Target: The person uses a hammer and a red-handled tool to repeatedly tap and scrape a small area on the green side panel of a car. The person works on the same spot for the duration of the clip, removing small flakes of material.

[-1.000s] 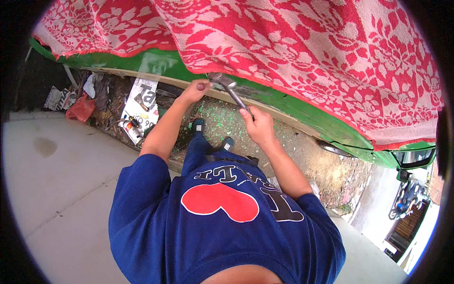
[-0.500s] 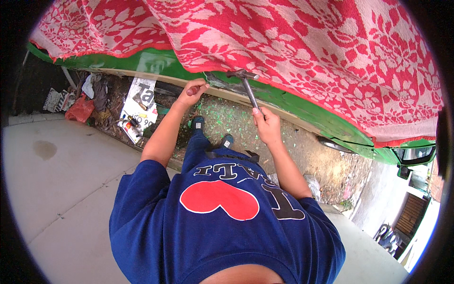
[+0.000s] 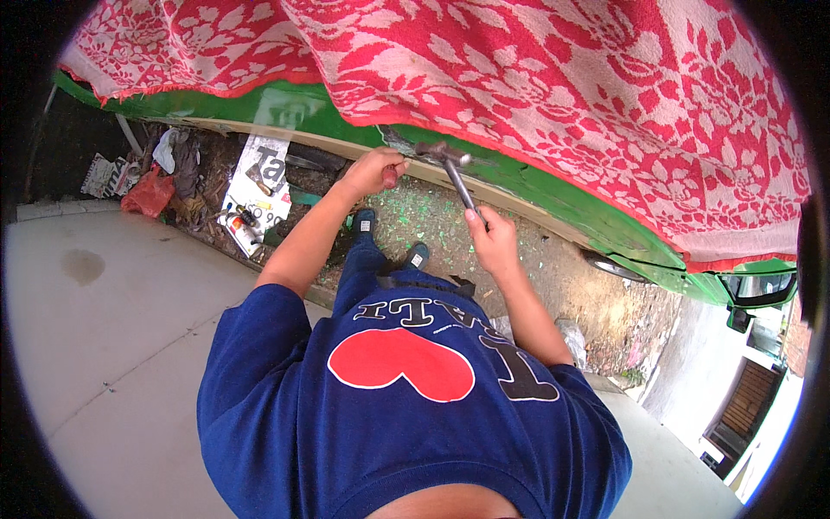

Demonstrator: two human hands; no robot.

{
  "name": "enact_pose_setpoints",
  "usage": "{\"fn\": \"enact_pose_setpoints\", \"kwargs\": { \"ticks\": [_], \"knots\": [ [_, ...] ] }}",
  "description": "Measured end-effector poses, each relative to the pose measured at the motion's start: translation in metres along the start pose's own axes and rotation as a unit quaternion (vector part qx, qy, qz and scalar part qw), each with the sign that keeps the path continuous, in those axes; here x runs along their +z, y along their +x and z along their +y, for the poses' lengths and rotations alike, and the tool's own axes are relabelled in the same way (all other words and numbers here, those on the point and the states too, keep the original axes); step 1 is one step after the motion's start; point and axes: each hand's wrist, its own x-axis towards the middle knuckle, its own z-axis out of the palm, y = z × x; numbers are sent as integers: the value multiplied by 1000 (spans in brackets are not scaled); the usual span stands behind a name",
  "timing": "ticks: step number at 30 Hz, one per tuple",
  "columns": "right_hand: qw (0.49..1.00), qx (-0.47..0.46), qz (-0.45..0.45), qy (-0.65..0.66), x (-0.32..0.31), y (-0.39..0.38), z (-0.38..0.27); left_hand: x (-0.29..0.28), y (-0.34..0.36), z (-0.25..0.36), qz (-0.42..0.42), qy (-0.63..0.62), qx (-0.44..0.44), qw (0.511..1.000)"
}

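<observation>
My left hand (image 3: pixel 370 172) is closed around a tool with a dark red handle (image 3: pixel 390 177), held at the lower side of a green car body (image 3: pixel 324 117). The tool's far end is hidden, so I cannot tell its kind. To its right, my right hand (image 3: pixel 495 240) grips a hammer (image 3: pixel 457 180) by its dark shaft, with the metal head up by the car's side. A scraped grey patch (image 3: pixel 394 138) shows on the green panel just above my left hand. A red and pale pink floral cloth (image 3: pixel 553 78) drapes over the car.
Green paint flakes (image 3: pixel 406 212) litter the ground around my shoes. Left of them lie a printed white sheet (image 3: pixel 251 186), a spray can (image 3: pixel 242 232) and a red plastic bag (image 3: pixel 149 192). Pale concrete (image 3: pixel 130 320) spreads behind. A car wheel (image 3: pixel 612 265) shows at the right.
My left hand has moved right along the panel, and its red handle now points more toward me. The hammer head has dropped slightly, nearer to me.
</observation>
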Motion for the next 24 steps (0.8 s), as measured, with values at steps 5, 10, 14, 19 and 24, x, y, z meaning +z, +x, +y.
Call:
{"fn": "enact_pose_setpoints", "kwargs": {
  "ticks": [5,10,14,19,24],
  "knots": [
    [979,-197,12,-42,14,-11,-1,7,4,-18,8,-66,-37,997],
    [976,-204,11,-72,22,-11,6,10,1,-17,-8,-116,-73,991],
    [980,-181,8,-86,19,-14,1,13,-3,-15,-6,-51,-68,996],
    [994,-83,5,-68,19,-14,32,17,-13,-3,41,-19,-49,998],
    [998,-40,46,31,8,-27,36,21,-26,-5,32,2,-27,999]
  ]
}}
